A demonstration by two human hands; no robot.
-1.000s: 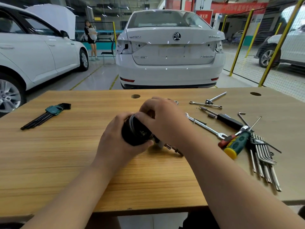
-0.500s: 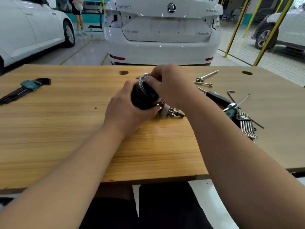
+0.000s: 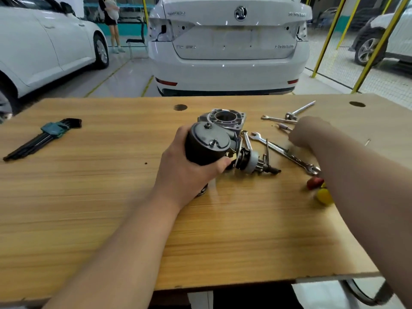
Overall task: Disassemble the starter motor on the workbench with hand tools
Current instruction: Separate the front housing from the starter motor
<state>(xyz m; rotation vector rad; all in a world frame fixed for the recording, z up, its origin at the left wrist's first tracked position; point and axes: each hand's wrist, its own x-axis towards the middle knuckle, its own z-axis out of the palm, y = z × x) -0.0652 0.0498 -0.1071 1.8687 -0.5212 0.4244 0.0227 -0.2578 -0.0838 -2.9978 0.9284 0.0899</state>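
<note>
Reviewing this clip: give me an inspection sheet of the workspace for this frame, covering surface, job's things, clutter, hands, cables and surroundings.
Surface: wooden workbench with two round holes near the far edge.
Job's things: starter motor with black body and grey end cap; grey housing just behind it; shaft end resting on the bench.
Clutter: hex key set far left; combination wrench and smaller wrenches at right; red and yellow handle partly hidden by the forearm.
Hands: left hand in a grip around the motor body; right hand blurred over the tools, grip unclear.
Cables: nothing seen.
Surroundings: white car behind the bench, yellow posts, a person standing far off.
</note>
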